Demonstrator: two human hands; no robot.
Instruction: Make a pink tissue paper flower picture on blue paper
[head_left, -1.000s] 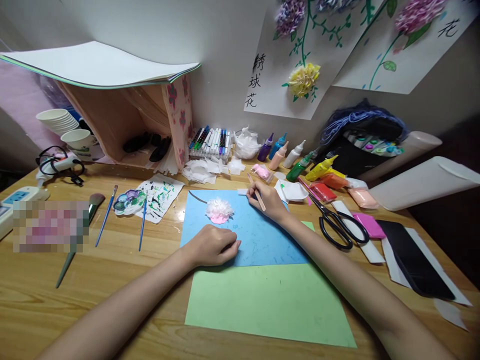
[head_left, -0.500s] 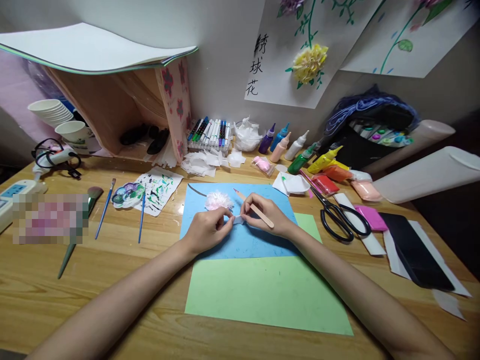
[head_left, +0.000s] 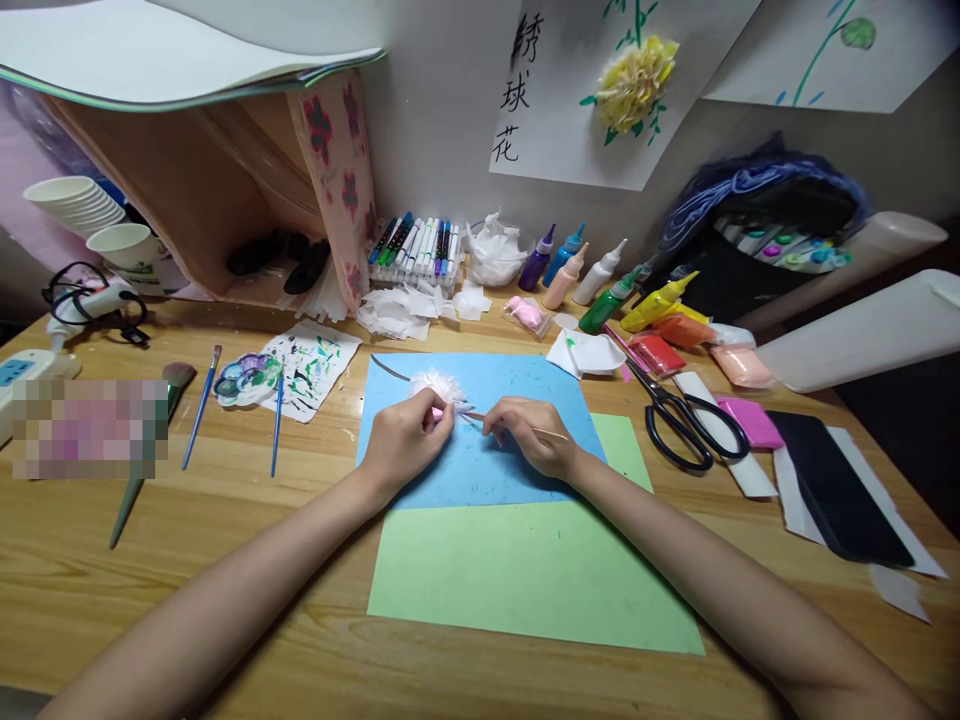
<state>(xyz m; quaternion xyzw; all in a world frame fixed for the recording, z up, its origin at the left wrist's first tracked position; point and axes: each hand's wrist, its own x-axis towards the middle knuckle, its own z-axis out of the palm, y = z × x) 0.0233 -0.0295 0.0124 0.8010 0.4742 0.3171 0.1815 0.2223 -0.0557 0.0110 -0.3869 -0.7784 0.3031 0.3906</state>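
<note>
Pinching paper (head_left: pixel 464 408), the left hand (head_left: pixel 405 440) has the flower (head_left: pixel 436 385) just beyond it. The right hand (head_left: pixel 531 436) grips a stick (head_left: pixel 553 435).

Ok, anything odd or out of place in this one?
Yes: a pixelated block at the left blurs part of the large brush. The blue sheet also carries darker smudges, and the wall poster has a blotted top character.

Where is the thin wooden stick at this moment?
In the head view, the wooden stick is in the right hand, over the blue sheet, pointing toward the left hand and white flower.
</note>
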